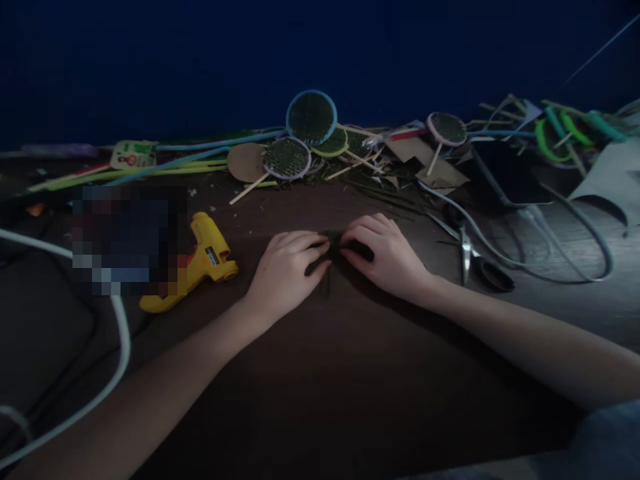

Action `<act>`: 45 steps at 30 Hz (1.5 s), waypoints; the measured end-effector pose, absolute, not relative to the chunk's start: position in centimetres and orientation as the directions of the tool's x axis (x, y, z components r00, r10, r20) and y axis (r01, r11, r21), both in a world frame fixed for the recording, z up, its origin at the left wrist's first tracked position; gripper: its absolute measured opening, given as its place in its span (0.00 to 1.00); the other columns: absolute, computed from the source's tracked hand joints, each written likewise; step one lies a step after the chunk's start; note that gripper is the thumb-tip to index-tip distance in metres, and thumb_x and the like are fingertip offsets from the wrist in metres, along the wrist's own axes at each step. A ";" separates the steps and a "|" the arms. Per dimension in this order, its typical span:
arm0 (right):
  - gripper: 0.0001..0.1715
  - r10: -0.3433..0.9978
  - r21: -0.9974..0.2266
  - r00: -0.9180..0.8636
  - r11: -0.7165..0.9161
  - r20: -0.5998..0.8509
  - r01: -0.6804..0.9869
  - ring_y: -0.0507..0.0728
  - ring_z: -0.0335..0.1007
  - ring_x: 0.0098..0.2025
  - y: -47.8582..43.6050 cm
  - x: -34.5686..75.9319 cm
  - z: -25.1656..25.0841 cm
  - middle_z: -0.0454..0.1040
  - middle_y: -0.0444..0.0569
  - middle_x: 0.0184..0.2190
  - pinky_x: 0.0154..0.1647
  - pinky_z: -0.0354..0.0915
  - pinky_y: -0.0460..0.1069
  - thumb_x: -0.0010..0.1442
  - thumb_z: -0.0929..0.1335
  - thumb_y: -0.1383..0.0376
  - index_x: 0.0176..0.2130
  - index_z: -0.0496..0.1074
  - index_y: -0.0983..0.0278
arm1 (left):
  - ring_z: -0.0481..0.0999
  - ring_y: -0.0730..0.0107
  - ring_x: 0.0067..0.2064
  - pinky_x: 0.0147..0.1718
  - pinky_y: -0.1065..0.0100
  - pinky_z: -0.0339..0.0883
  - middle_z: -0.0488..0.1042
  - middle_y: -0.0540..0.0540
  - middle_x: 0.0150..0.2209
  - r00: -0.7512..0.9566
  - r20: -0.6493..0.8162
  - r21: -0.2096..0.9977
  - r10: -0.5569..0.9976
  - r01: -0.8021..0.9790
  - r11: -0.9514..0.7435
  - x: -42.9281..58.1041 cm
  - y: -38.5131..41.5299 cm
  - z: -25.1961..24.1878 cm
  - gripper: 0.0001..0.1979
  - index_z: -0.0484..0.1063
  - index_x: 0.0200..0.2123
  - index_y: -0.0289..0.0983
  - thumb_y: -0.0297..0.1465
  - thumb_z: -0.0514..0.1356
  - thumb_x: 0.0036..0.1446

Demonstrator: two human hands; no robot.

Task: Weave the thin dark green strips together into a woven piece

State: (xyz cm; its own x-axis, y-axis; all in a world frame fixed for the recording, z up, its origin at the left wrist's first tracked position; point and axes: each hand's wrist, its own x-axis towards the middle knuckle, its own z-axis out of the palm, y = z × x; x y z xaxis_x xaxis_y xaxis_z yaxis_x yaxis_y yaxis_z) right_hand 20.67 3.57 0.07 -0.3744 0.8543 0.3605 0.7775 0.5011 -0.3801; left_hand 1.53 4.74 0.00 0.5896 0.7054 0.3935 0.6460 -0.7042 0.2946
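Both hands meet over the dark table, their fingertips pinched on a small dark green piece point(334, 241) that looks like leaf strips. My left hand point(293, 263) has thumb and fingers closed on its left side. From the right, my right hand point(383, 253) pinches the same piece, knuckles up. Most of the piece is hidden by the fingers, and its shape is hard to make out in the dim light. A yellow glue gun point(207, 257) lies left of my left hand. Scissors with black handles point(466, 253) rest to the right of my right hand.
Along the back lie small round woven fans point(313, 118) on sticks, coloured strips point(200, 163), cardboard pieces point(245, 162) and leaf scraps point(385, 193). A phone-like dark device point(510, 173) sits at right by a looped cable point(603, 257). A white cord point(123, 333) curves at left.
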 end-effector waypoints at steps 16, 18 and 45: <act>0.05 0.817 -0.334 -0.432 0.557 0.381 0.760 0.58 0.64 0.41 3.7 20.7 0.1 0.74 0.49 0.38 0.38 0.56 0.52 0.58 0.65 0.68 0.34 0.71 0.63 | 0.74 0.58 0.48 0.46 0.57 0.65 0.77 0.43 0.43 0.568 0.361 0.311 0.740 0.675 -0.669 1.8 4.5 0.3 0.10 0.75 0.39 0.34 0.28 0.62 0.52; 0.06 0.789 -0.303 -0.460 0.592 0.408 0.747 0.57 0.65 0.41 3.6 20.7 0.0 0.75 0.49 0.38 0.38 0.56 0.51 0.59 0.65 0.68 0.34 0.72 0.63 | 0.74 0.58 0.48 0.46 0.57 0.65 0.77 0.43 0.43 0.563 0.365 0.329 0.742 0.667 -0.668 1.7 4.5 0.3 0.10 0.75 0.39 0.34 0.28 0.61 0.52; 0.12 0.748 -0.340 -0.486 0.649 0.453 0.681 0.57 0.67 0.40 3.7 21.0 -0.1 0.78 0.48 0.36 0.38 0.60 0.52 0.57 0.63 0.73 0.33 0.76 0.62 | 0.74 0.62 0.46 0.46 0.58 0.65 0.77 0.46 0.42 0.526 0.335 0.446 0.782 0.642 -0.623 1.6 5.0 0.2 0.07 0.75 0.37 0.38 0.26 0.62 0.52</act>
